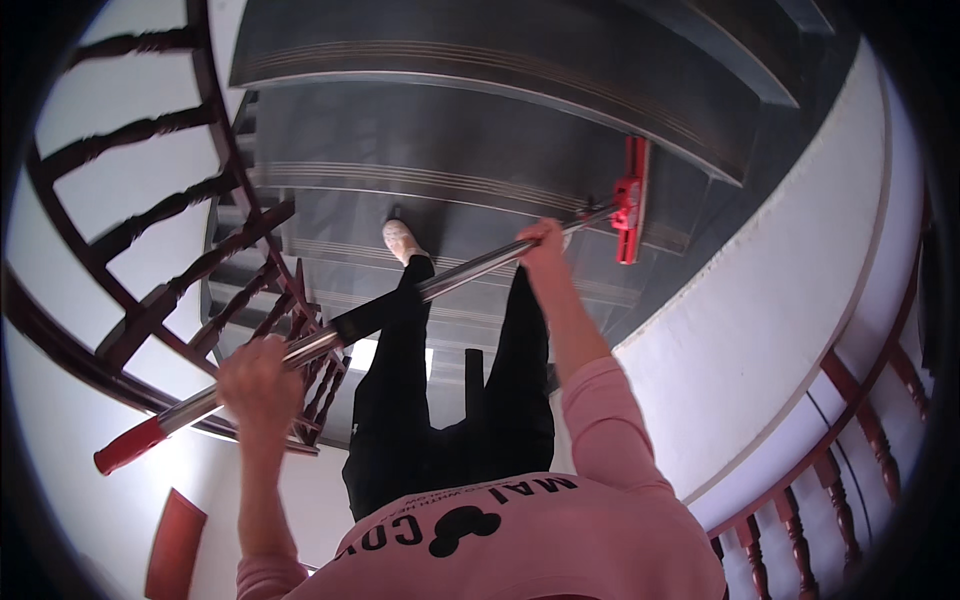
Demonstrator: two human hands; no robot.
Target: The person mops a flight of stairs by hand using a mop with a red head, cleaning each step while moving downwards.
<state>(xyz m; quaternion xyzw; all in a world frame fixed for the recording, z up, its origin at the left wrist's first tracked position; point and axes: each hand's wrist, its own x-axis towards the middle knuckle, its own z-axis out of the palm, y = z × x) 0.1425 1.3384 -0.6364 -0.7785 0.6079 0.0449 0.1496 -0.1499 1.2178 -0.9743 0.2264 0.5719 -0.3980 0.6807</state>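
A mop with a metal pole (472, 276) runs slantwise across the view, from a red end grip (129, 448) at the lower left to a red mop head (628, 201) at the upper right. My left hand (262, 379) is closed round the pole's upper part, not far from the red grip. Farther down the pole, my right hand (544, 241) grips it close to the head. The red head lies across the dark stair steps (450, 127) near their right end. Its underside is hidden.
A dark red wooden balustrade (217, 262) curves along the left. On the right rises a curved white wall (780, 270), with another red-brown railing (847, 412) beyond. My foot in a light shoe (399, 237) stands on a step. More steps rise at the top.
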